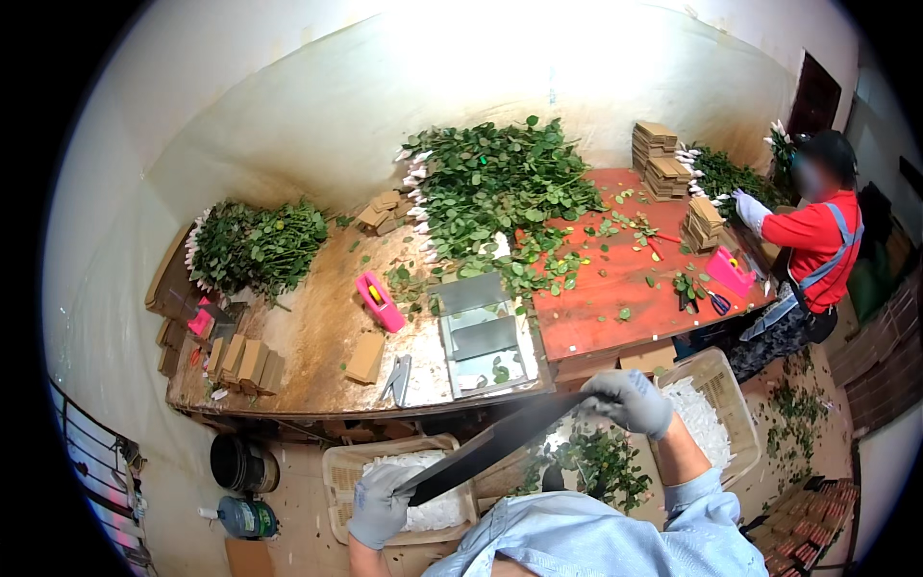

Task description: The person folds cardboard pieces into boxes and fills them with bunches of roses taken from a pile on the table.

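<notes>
My left hand [381, 505] and my right hand [632, 402], both in grey gloves, are closed on opposite ends of a long, dark, flat strip [495, 444]. I cannot make out its exact kind. It slants in front of my body, its right end higher in the picture, just off the table's front edge. Beyond it on the table lies a metal tray-like frame [481, 337] with flat plates. A grey stapler [395, 381] and a folded cardboard piece [365, 358] lie to its left. A pink tape dispenser [381, 302] stands farther back.
A big heap of leafy stems with pale wrapped heads [505, 183] fills the table's back; another bunch [260, 245] lies left. Baskets of white sleeves [707, 413] stand below. Leaves [596, 462] are piled near my feet. At right, a person in red [817, 240] handles stems.
</notes>
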Tool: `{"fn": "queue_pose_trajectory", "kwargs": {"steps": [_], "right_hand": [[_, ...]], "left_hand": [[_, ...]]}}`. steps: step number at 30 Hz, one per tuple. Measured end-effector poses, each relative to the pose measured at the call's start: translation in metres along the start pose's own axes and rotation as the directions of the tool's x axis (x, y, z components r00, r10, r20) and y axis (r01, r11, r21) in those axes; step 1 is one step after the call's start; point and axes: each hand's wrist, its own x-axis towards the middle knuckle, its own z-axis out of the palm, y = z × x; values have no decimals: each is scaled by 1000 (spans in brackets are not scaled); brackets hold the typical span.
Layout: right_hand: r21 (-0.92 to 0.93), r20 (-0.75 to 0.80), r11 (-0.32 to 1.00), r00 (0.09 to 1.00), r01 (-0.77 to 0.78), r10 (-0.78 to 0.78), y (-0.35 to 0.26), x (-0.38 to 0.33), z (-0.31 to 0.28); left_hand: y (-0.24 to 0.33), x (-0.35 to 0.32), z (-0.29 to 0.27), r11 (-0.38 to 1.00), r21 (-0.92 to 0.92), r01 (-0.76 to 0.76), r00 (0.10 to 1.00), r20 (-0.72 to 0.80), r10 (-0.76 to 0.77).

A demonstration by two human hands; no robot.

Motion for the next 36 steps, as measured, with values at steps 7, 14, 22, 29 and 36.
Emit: {"fn": "queue_pose_trajectory", "kwargs": {"steps": [7,14,22,29,36], "right_hand": [[-84,-635,970,763,-226,123,44,-23,-95],[170,130,980,983,104,-127,62,5,-141],[-59,-544,997,836,46,-71,99,-9,-197],[-476,-707,876,628,-81,-326,80,40,-222],[-558,-284,829,931,32,-228,30,165,-172]], "left_hand": [[63,69,56,991,113,-78,997,-9,79],[103,128,92,964,7,-266,963,49,266],[36,136,120,998,-61,13,995,97,-7],[-13,166,182,919,-138,370,916,217,-337],[-20,199,201,792,-552,260,953,17,-301]]}}
